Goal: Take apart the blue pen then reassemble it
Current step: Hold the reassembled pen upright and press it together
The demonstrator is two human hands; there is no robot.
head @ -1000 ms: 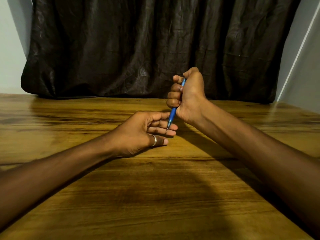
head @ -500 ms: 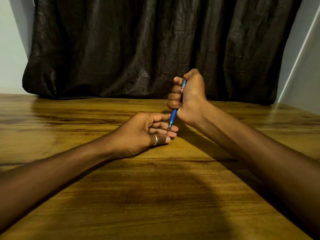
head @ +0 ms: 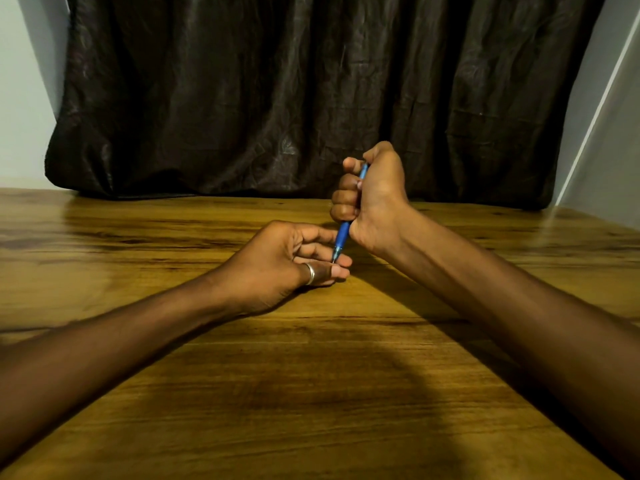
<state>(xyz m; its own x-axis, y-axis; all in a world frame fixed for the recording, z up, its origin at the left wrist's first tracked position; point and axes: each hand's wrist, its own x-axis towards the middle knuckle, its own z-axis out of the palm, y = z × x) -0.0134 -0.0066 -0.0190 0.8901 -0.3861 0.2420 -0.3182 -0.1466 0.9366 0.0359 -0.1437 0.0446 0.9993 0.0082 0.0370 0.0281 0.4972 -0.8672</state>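
The blue pen (head: 342, 236) stands nearly upright, tip down, in my right hand (head: 372, 199), which is closed in a fist round its barrel above the table. Only the lower barrel, the tip and a short stretch near the top show; the rest is hidden by my fingers. My left hand (head: 282, 265) rests on the table just left of the pen, fingers loosely curled with a silver ring on one. The pen's tip touches or almost touches my left fingers. My left hand holds nothing that I can see.
The wooden table (head: 311, 393) stretches wide in front of me. A dark wrinkled curtain (head: 294, 98) hangs behind its far edge, with pale walls (head: 24, 98) on both sides.
My left hand's fingers have curled slightly closer under the pen's tip. My right hand keeps its fist on the pen in nearly the same place.
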